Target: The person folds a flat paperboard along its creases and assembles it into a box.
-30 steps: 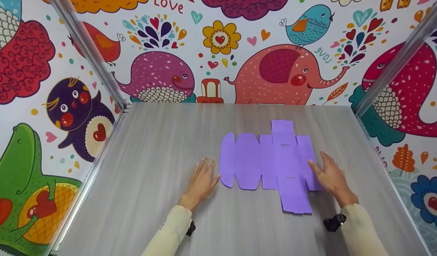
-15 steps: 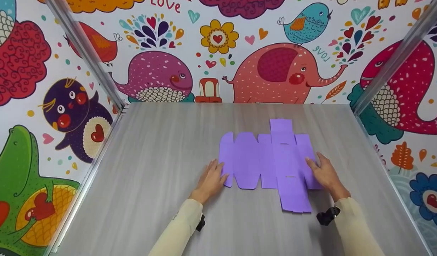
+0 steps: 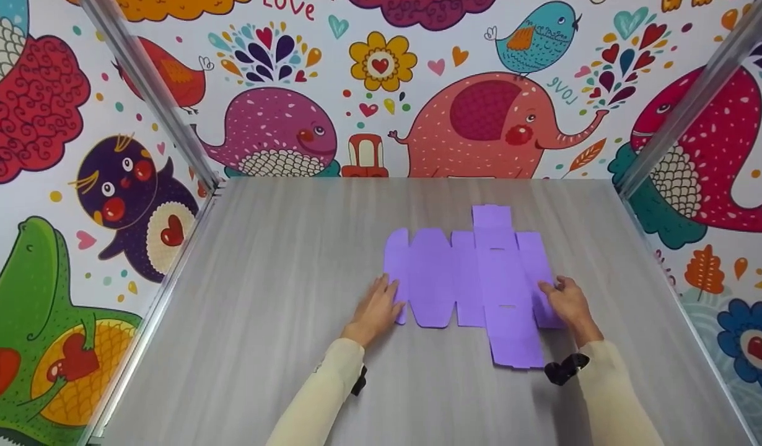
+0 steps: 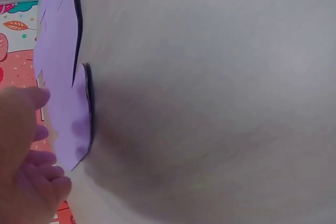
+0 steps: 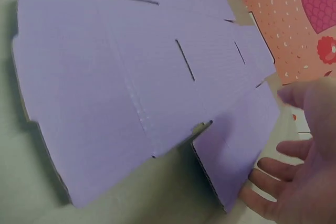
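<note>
An unfolded purple cardboard box (image 3: pixel 502 279) lies flat on the table, its panels and flaps spread out, with two slits in the long panel. My left hand (image 3: pixel 376 308) is over its narrow rounded left flap, fingers loosely bent. The left wrist view has those fingers (image 4: pixel 48 174) beside the flap, whose underside edge is dark with shadow. At the opposite end, my right hand (image 3: pixel 568 303) is at the outer edge of the right side flap (image 5: pixel 239 145). In the right wrist view, its fingertips are right at that edge, with the thumb spread apart from them.
The wood-grain table (image 3: pixel 263 260) extends around the cardboard. Metal frame posts (image 3: pixel 152 93) rise at its back corners. Printed cartoon walls (image 3: pixel 480 124) enclose the back and sides. Black wrist cameras (image 3: pixel 565 370) sit on the forearms.
My left hand has moved right, from beside the rounded flap to over it. My right hand has come down slightly along the right flap, its fingers drawn in more. The cardboard stays put.
</note>
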Demonstrator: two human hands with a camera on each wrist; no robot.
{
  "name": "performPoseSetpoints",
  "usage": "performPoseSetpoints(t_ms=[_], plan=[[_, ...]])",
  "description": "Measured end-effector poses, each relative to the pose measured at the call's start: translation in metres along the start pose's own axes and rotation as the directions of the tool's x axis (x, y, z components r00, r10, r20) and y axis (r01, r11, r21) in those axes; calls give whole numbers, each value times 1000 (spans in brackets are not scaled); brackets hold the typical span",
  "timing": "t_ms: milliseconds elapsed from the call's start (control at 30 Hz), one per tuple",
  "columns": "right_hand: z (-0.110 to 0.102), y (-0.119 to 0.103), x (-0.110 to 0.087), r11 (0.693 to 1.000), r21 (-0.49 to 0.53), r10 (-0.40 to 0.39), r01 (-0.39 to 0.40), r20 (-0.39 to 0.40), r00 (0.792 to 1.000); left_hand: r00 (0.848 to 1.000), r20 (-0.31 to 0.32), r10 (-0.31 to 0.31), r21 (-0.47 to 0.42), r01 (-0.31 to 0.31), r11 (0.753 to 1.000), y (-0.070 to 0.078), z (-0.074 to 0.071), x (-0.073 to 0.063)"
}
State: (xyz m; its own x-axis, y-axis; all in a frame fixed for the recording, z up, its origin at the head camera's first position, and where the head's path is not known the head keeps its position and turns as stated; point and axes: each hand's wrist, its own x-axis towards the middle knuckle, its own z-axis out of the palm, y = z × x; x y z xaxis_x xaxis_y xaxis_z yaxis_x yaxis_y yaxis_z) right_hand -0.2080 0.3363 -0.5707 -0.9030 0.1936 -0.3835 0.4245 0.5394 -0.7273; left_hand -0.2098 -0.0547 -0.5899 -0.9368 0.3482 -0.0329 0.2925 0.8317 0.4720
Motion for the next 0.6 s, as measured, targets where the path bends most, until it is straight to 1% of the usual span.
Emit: performPoseSetpoints(t_ms=[133, 333, 467, 600], plan=[[2, 3, 1, 1000, -10, 19, -20, -54, 998, 1000, 7, 9, -9, -9, 1000, -1, 2, 2], [4, 8, 3, 997, -76, 11, -19, -110, 994, 1000, 1, 14, 41, -14, 999, -7, 9, 1], [4, 11, 3, 998, -50, 37, -43, -123, 992, 1000, 19, 9, 44, -10, 999, -9, 12, 0], [6, 13, 4, 998, -28, 58, -62, -137, 989, 1000, 18, 14, 49, -15, 999, -9, 14, -1]])
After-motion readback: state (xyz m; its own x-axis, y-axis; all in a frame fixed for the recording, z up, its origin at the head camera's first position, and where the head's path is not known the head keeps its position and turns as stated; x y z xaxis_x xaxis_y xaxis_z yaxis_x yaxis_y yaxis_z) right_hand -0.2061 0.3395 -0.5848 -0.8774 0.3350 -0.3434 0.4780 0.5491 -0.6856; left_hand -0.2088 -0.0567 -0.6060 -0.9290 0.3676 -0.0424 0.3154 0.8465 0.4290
